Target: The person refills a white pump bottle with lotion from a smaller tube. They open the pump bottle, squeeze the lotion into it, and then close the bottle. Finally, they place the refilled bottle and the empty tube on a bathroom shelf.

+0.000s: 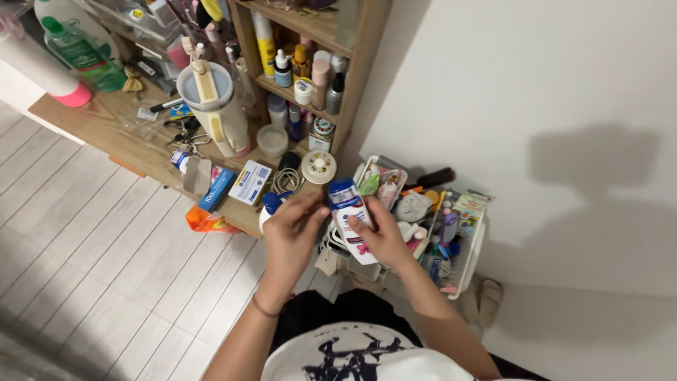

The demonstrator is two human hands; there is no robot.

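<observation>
Both hands hold a white bottle [348,215] with a blue cap and a pink patch near its base. My right hand [383,236] wraps the bottle's lower half from the right. My left hand [293,236] touches its upper left side with the fingertips. The bottle is upright, slightly tilted, above the left end of a white wire-and-plastic caddy [474,261]. A thin band circles my left wrist.
A wooden desk [106,130] holds a large cream tumbler [215,106], a blue and white box [249,182], a round white tin [319,167] and clutter. A wooden shelf unit [356,70] carries several small bottles. The caddy is full of toiletries beside a white wall.
</observation>
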